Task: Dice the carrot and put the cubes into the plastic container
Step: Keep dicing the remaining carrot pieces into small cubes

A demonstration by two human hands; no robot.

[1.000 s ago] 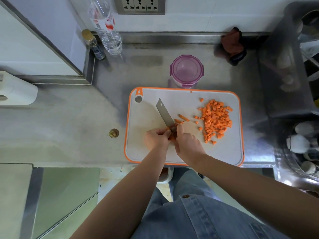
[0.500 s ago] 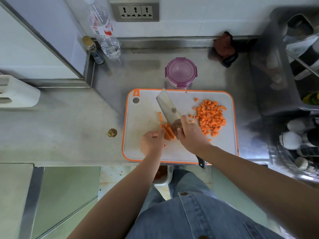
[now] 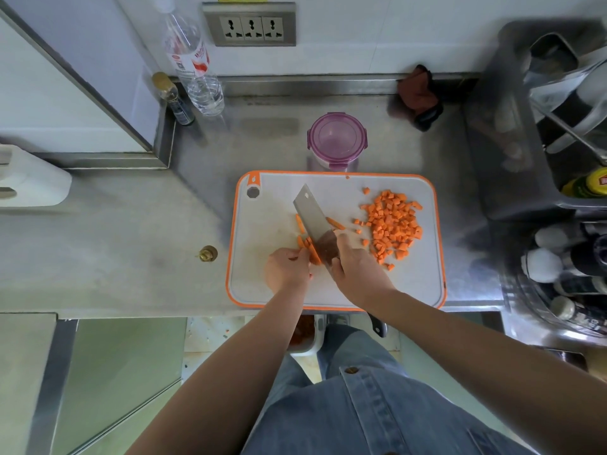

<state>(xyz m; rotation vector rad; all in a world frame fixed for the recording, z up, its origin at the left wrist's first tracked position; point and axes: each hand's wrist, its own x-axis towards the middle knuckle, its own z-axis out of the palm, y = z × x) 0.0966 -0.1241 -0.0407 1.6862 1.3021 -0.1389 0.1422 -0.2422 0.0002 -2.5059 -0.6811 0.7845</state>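
While the left hand pinches carrot strips, the right hand grips the cleaver

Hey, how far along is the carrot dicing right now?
Done: a pile of cubes lies on the right of the board. In hand: the left hand holds carrot strips while the right hand grips the knife beside them. Left: dice those strips, open the lidded container behind the board and move all cubes in.
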